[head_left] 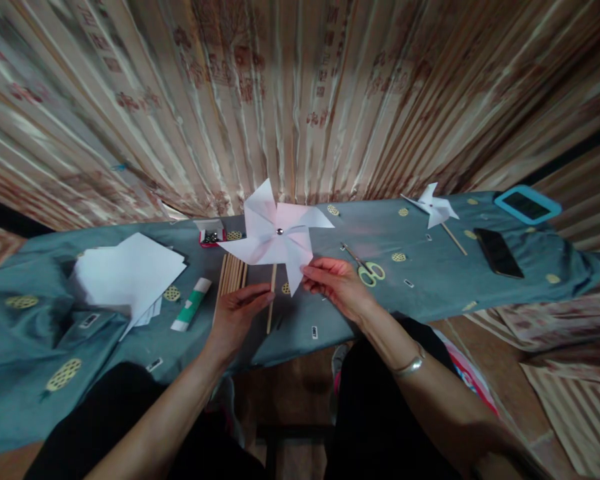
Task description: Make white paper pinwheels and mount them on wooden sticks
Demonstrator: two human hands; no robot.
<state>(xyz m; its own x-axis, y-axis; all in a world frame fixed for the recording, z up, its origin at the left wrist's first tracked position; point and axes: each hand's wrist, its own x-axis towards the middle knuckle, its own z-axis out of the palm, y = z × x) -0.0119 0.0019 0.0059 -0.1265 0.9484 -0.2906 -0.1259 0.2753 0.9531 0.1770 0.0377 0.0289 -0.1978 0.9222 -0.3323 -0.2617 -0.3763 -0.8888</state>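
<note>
Left hand (236, 312) has thumb and fingers closed on the thin stick (269, 320) of a large white pinwheel (286, 244) in the head view, and the right hand (341, 285) pinches the edge of its lowest blade. That pinwheel is held over the cloth-covered worktop (430, 283), its round pin (279, 231) facing the camera. Left of the pinwheel are a bundle of sticks (231, 275), a red box (211, 242), a glue stick (191, 305) and, farther out, white paper sheets (133, 273). Right of it lie scissors (371, 273), then a smaller pinwheel (434, 204), a dark phone (499, 253) and a blue-framed device (529, 203).
</note>
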